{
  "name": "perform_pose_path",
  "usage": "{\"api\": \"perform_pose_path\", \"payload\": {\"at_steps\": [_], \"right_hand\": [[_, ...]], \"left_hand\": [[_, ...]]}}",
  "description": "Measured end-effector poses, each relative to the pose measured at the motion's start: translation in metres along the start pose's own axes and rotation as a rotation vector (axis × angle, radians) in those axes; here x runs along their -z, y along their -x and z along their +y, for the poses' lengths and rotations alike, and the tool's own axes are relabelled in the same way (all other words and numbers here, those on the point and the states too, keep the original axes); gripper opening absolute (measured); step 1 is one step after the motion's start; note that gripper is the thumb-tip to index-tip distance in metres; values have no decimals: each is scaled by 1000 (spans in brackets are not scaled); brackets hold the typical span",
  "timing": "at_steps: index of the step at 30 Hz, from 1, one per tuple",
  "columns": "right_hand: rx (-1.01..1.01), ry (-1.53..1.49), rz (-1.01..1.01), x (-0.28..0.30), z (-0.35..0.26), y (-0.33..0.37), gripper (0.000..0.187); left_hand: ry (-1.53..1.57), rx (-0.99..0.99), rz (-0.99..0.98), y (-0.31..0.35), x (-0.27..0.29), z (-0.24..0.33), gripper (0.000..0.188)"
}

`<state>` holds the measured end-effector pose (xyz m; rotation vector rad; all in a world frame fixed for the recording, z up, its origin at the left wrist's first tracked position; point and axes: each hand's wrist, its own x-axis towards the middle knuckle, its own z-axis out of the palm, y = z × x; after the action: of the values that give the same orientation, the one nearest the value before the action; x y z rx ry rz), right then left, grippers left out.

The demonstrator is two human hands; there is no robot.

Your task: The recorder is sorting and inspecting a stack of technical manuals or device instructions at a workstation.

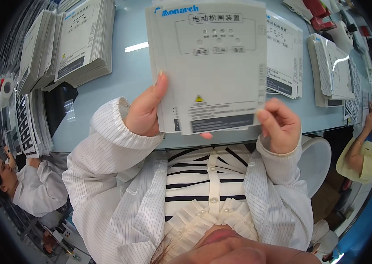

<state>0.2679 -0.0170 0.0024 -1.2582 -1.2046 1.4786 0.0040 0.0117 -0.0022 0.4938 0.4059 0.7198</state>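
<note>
Between my hands, above the table's near edge, is a printed panel sheet (221, 79), pale grey with blue lettering, a yellow warning triangle and a dark band along its bottom. Behind it and slightly to the left shows the edge of a second similar sheet (165, 116). My left hand (147, 105) grips the sheets at their left side, thumb in front and fingers behind. My right hand (281, 125) pinches the front sheet's lower right corner between thumb and finger. More sheets of the same kind (284, 57) lie on the table just behind, to the right.
Tall stacks of printed sheets (85, 48) stand at the far left of the glossy table (128, 72). Another pile (333, 72) lies at the right, with red items (317, 13) beyond it. A white round bin (315, 163) is below the table's right edge. Co-workers sit on both sides.
</note>
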Motion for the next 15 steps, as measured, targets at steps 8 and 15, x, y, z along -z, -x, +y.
{"api": "perform_pose_path", "payload": {"at_steps": [8,15], "right_hand": [[199,73,542,61,8,-14,12],[274,649,711,64,18,-25,16]], "left_hand": [[-9,-66,-20,-2,-2,2,57],[-18,-64,-1,-2,-4,1,56]]}}
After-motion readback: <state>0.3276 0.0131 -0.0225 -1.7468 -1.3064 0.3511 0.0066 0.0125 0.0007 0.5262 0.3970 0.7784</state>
